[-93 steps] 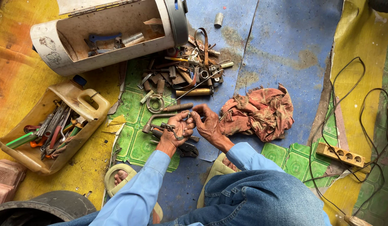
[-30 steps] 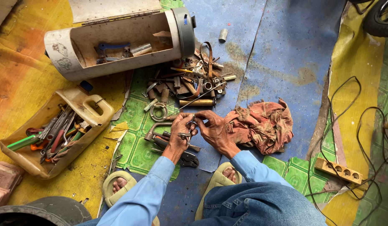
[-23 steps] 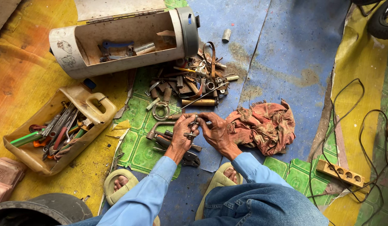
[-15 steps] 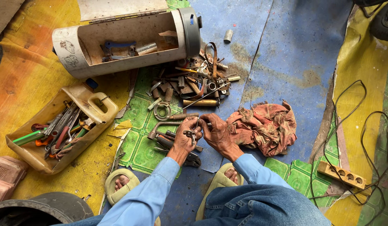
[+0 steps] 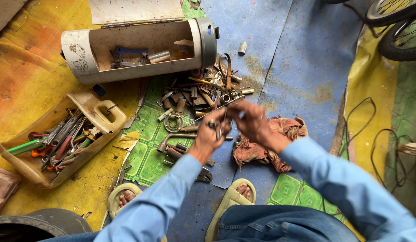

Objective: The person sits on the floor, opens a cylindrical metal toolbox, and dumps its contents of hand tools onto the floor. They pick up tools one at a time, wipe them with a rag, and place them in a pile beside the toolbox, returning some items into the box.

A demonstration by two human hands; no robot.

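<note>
Metal tool (image 5: 218,129) (seemingly pliers) in left hand (image 5: 211,133)

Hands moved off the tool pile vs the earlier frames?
Yes. Both hands, left hand and right hand, rose from the tools on the mat, now nearer the camera, holding a small metal piece.

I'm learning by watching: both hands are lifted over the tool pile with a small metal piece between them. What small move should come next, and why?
Probably steady the piece: the left hand and right hand meet on a small metal part that is blurred and hangs above the scattered tools, so a firmer pinch seems wise before anything else.
</note>
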